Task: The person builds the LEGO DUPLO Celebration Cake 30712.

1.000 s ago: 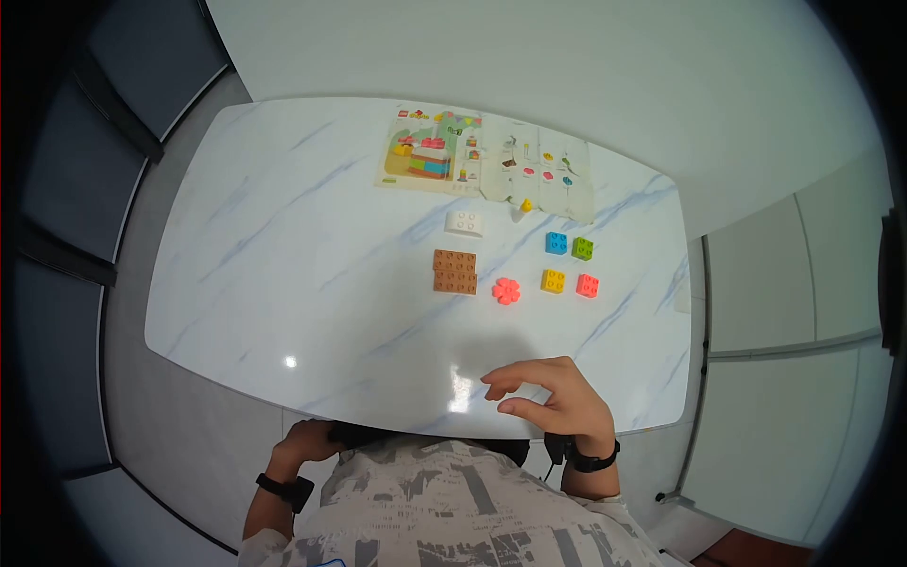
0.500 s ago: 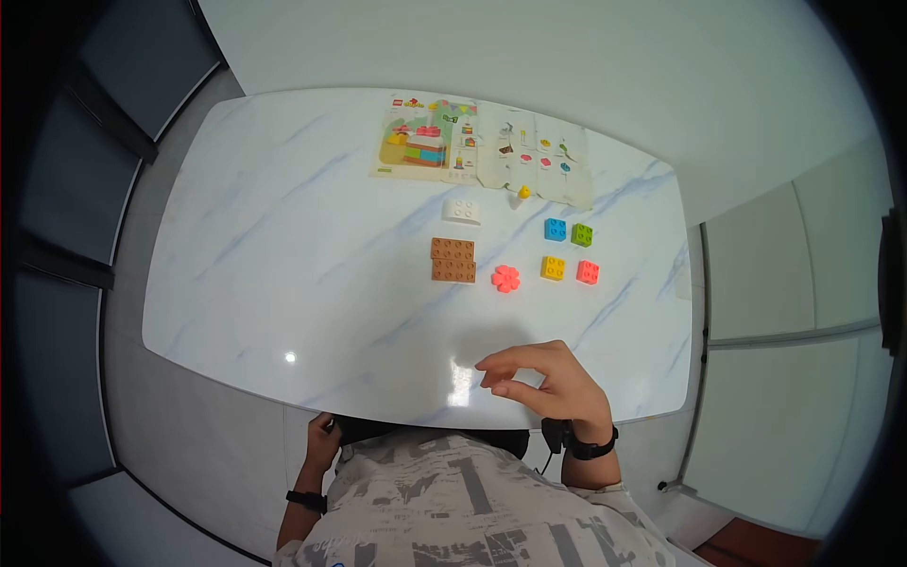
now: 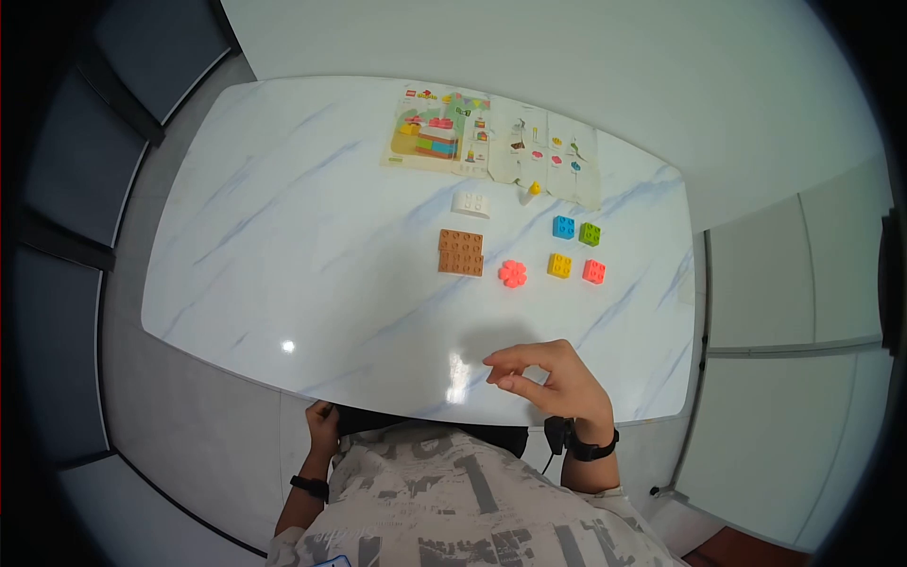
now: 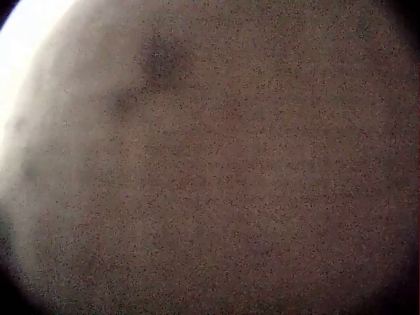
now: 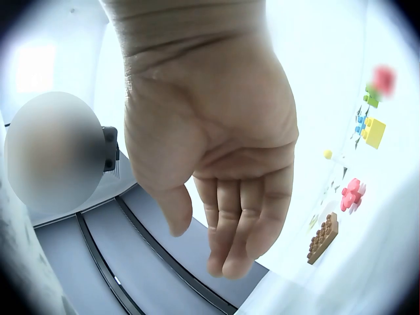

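Note:
My right hand [image 3: 557, 383] hovers over the table's front edge, thumb and fingers gently bent with a gap between them and nothing in it. In the right wrist view its palm and relaxed fingers [image 5: 230, 220] show bare. Low at the left front edge, my left hand [image 3: 323, 430] rests loosely curled beside the lap, its fingertips partly hidden. Nearest to the right hand lies a coral flower piece [image 3: 512, 274]. Beyond it are brown studded bricks [image 3: 461, 253], a yellow brick [image 3: 559, 266], a coral brick [image 3: 594, 272], a blue brick [image 3: 564, 227] and a green brick [image 3: 590, 233].
A white brick [image 3: 470, 204] sits behind the brown ones, with a small yellow-topped white piece [image 3: 533, 192] to its right. An unfolded instruction sheet [image 3: 437, 137] spreads along the back of the marbled table [image 3: 255, 255]. The left wrist view is a brownish blur.
My left hand has shifted inward and up, closer to the table edge. The right hand stays in nearly the same pose. The head view tilts slightly; the bricks keep their layout.

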Demonstrator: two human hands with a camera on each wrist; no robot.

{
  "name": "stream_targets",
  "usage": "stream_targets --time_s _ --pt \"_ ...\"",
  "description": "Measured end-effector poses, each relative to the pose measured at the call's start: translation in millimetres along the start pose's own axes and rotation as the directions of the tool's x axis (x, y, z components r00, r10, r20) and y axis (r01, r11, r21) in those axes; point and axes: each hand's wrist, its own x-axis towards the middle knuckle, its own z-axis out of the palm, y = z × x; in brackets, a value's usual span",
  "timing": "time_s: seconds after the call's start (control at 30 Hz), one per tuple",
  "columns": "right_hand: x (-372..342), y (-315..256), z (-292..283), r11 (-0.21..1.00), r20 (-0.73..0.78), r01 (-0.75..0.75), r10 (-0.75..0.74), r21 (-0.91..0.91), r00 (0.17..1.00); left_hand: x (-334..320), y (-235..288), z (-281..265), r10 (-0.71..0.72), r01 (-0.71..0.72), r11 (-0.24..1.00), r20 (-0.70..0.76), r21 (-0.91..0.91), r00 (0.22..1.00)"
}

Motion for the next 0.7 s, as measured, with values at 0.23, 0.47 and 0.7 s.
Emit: stream_targets --time_s 0.23,0.47,0.7 --pt "-2.9 -0.1 -3.4 0.998 -0.039 -0.012 0.009 -0.055 0.999 9.8 25.5 9.3 -0.094 0.097 0.961 -0.022 0.259 0.995" --pt "4.7 0.5 -2.5 0.998 -0.012 -0.044 0.043 -0.038 0.999 1.5 51.1 -32.3 -0.348 0.345 0.935 0.388 0.08 0.854" --pt "11.9 -5.2 -7.3 0.998 -0.007 -0.03 0.03 -0.06 1.0 5.6 86.6 -20.8 -0.354 0.034 0.847 0.517 0.53 0.779"
